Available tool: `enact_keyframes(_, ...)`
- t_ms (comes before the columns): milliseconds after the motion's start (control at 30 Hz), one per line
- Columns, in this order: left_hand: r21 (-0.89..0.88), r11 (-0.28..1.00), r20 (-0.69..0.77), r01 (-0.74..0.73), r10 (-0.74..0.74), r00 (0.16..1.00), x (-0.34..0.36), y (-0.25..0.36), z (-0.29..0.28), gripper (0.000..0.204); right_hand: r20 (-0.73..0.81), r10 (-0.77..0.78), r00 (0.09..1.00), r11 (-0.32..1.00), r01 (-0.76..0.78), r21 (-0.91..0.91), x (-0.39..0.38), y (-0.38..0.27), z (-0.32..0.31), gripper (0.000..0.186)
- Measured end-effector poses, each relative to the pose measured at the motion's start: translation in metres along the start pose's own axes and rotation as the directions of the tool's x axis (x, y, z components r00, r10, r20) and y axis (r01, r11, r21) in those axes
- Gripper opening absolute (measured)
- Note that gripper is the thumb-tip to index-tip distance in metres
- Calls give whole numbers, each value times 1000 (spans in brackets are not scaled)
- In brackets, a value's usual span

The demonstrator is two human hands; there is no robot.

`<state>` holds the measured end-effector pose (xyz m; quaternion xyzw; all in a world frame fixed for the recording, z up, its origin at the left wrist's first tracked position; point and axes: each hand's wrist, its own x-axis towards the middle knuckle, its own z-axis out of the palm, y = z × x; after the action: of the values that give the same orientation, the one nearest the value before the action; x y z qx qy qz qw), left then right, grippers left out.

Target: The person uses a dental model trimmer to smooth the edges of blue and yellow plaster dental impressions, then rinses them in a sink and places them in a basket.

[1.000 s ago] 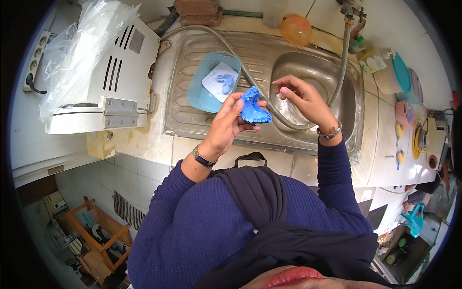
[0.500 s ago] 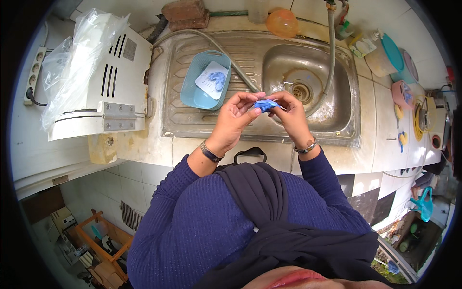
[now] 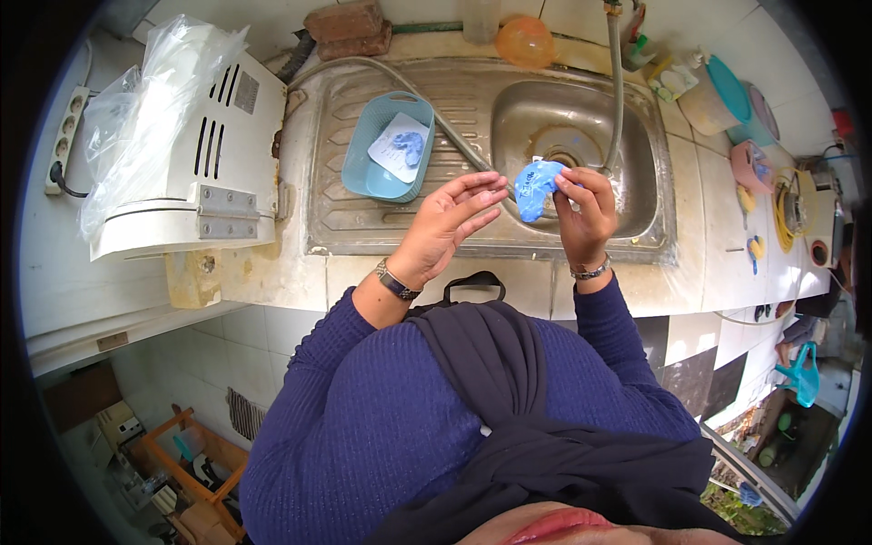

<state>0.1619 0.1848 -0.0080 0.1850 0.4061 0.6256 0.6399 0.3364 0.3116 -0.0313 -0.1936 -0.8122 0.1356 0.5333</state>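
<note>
A limp, pale-blue piece with dark print and a small white bit at its top (image 3: 536,191) hangs in front of the sink bowl. My right hand (image 3: 589,211) pinches its right edge between thumb and fingers. To its left, my left hand (image 3: 454,218) is held up with fingers apart and nothing in them, close to the piece but not gripping it. Beyond my left hand, a light-blue plastic basket (image 3: 365,182) stands on the drainboard. Inside lies a white sheet (image 3: 389,162) with another crumpled blue piece (image 3: 409,147) on it.
The metal sink (image 3: 636,218) has a grey hose (image 3: 459,145) lying across its drainboard. An orange rounded object (image 3: 525,44) and bricks (image 3: 350,38) sit along the back. At left stands a white appliance (image 3: 182,173) under clear plastic; lidded tubs (image 3: 713,102) are at right.
The blue piece, bunched between both hands before, now hangs spread out from my right hand, which moved right. My left hand let go and its fingers spread.
</note>
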Motion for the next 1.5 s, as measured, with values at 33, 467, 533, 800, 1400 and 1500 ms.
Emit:
enact_keyframes(33,26,1000,13,-3,3,1000,0,-1,3,50,-2,-9,1000,1000,9,5,0,-3,1,31)
enact_keyframes(467,-53,996,61,-65,69,996,-24,10,-8,42,21,-45,999,993,42,111,-1,-51,24,29)
enact_keyframes(533,-61,996,69,-65,69,995,-30,12,-14,38,29,-38,999,995,35,97,-3,-60,28,29)
enact_keyframes(800,104,993,52,-61,56,997,-40,17,-31,35,47,22,999,998,-25,57,-12,-89,43,26)
enact_keyframes(1400,-87,996,-161,23,-37,986,-70,3,-67,33,323,337,884,894,-408,186,46,-7,34,26)
enact_keyframes(1500,-104,994,-231,-15,-10,973,-62,-12,-56,33,40,557,830,827,-558,63,77,120,28,28)
